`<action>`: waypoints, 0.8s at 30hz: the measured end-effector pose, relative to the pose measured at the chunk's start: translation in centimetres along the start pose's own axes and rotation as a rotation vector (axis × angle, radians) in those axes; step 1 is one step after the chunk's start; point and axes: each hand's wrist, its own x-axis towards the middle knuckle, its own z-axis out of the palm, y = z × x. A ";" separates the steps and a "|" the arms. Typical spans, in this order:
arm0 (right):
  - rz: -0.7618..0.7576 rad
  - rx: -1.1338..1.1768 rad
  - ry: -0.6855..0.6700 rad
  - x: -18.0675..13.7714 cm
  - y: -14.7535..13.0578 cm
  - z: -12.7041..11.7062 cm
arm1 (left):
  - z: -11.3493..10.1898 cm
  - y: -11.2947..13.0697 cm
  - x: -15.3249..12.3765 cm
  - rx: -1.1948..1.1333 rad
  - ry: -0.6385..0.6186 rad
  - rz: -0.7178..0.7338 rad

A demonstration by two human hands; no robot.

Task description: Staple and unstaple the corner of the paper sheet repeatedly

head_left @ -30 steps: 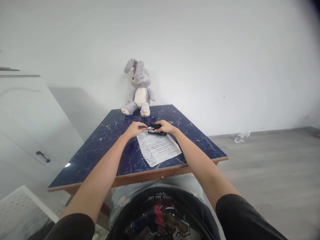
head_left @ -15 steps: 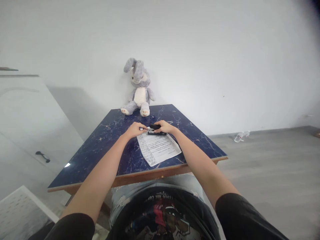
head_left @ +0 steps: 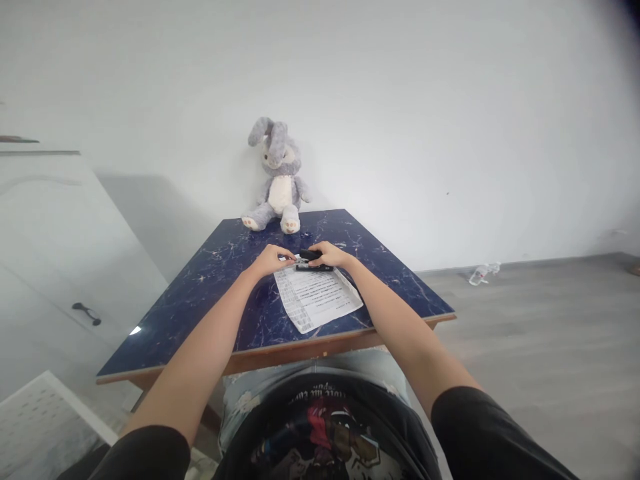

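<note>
A black stapler [head_left: 315,268] lies across the far end of the printed sheets [head_left: 323,300], its upper arm raised from the base. My right hand [head_left: 329,255] is closed round it from the right, thumb toward me. On the left, my left hand [head_left: 275,259] reaches to the stapler's other end with thumb and fingers pinched together at its front. Whatever sits between those fingertips is too small to make out. The papers show dense lines of print, and their right edge curls up.
The blue marbled table [head_left: 210,280] has a wooden edge toward me. A grey plush rabbit [head_left: 281,180] sits at its back against the wall. A white cabinet [head_left: 55,267] stands to the left, and a crumpled clear plastic item [head_left: 483,273] lies on the floor at right.
Hardly anything differs. Both hands stay at the stapler, and the papers lie where they were.
</note>
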 end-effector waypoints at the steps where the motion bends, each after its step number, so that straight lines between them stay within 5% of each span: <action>1: -0.001 -0.001 0.000 0.0 0.0 0.0 | 0.0 0.0 0.0 0.009 -0.008 0.005; 14: -0.002 0.006 -0.002 0.0 0.0 -0.1 | -0.5 -0.4 -0.1 0.055 -0.093 0.018; 24: -0.034 0.157 -0.050 -0.9 -0.7 -0.6 | -0.1 -0.6 0.0 -0.248 -0.092 -0.054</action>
